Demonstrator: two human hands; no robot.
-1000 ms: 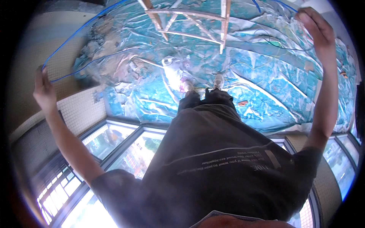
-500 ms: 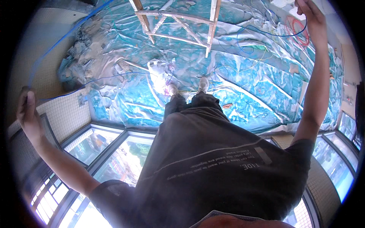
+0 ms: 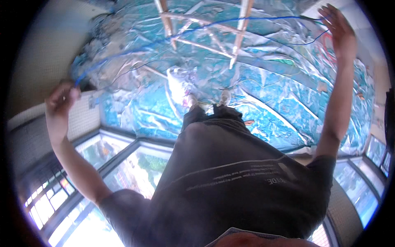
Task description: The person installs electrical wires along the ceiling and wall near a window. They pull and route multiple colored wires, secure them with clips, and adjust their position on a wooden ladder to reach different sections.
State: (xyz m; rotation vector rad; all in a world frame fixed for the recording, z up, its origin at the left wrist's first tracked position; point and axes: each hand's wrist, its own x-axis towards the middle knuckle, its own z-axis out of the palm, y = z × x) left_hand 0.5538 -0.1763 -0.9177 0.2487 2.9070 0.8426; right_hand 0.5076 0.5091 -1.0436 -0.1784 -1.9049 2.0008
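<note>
A blue wire (image 3: 201,27) runs in a shallow arc between my raised hands, across the upper part of the view. At the left, the curled fingers of my left hand (image 3: 61,101) pinch one part of it, somewhat blurred by motion. My right hand (image 3: 341,35), high at the upper right, holds the wire near its fingertips; some of its fingers are stretched out. A dark stretch of the wire shows beside those fingertips. From the same hand a thinner-looking length hangs in a loop below the arc.
A wooden ladder-like frame (image 3: 205,29) stands ahead. Crumpled blue-and-white sheeting (image 3: 271,94) covers the floor, with loose wires and a white bag (image 3: 177,82) near my shoes (image 3: 225,96). Windows (image 3: 140,164) and a tiled wall (image 3: 84,117) lie to the left.
My left hand has moved rightward and slightly up, and the wire now spans the view between my hands. My right hand has dropped slightly, with its fingers more spread.
</note>
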